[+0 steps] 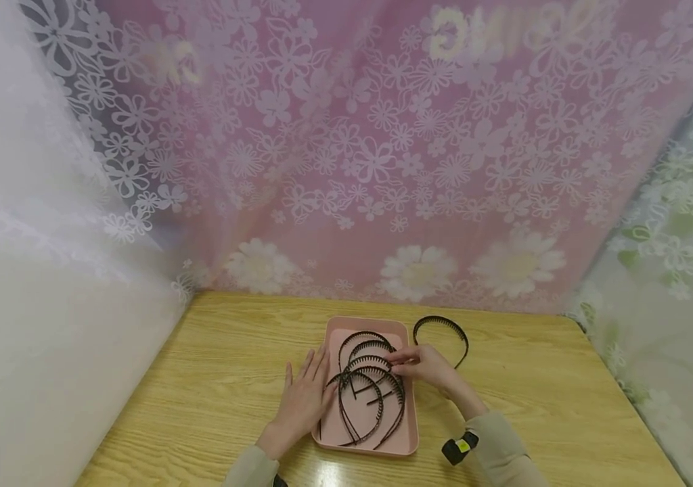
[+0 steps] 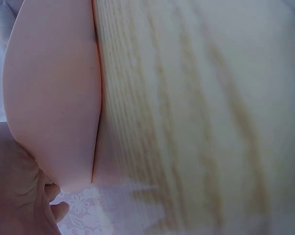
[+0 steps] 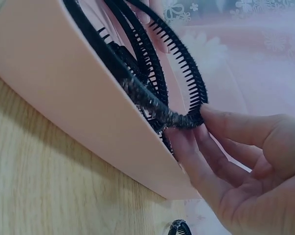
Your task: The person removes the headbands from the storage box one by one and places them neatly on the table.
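Observation:
A pink tray on the wooden table holds several black toothed headbands, overlapping one another. My right hand reaches over the tray's right rim. In the right wrist view its thumb and fingers pinch a black headband with comb teeth, raised at the tray's edge. My left hand lies along the tray's left side with fingers extended, touching the rim. In the left wrist view part of that hand shows against the pink tray wall.
One more black headband lies on the table beyond the tray's right side. A pink flowered curtain hangs behind the table, with pale sheets at left and right.

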The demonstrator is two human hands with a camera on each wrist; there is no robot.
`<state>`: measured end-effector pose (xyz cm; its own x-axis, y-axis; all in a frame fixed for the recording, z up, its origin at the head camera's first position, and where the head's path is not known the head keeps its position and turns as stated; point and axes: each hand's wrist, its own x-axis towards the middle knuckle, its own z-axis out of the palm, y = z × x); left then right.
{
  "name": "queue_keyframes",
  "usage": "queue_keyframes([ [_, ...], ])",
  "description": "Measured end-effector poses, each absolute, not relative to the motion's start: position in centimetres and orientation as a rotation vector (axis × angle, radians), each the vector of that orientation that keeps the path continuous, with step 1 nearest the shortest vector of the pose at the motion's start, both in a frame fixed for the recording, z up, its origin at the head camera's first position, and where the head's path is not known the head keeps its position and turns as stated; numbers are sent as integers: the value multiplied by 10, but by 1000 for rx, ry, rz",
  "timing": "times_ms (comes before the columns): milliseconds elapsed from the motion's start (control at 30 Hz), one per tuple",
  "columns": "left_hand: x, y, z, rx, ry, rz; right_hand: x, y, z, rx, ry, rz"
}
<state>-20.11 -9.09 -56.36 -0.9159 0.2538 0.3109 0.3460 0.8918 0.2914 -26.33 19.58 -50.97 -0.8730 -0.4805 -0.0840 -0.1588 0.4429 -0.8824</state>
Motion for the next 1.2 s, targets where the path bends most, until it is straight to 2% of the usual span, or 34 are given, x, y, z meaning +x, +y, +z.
queue_keyframes([
  [700, -201, -90, -559, -453, -2792, -531, -269, 215, -475, -461, 2337, -1537],
  [1200, -200, -91, -559, -447, -2810, -536, -273, 239, -467, -448, 2426, -1497],
])
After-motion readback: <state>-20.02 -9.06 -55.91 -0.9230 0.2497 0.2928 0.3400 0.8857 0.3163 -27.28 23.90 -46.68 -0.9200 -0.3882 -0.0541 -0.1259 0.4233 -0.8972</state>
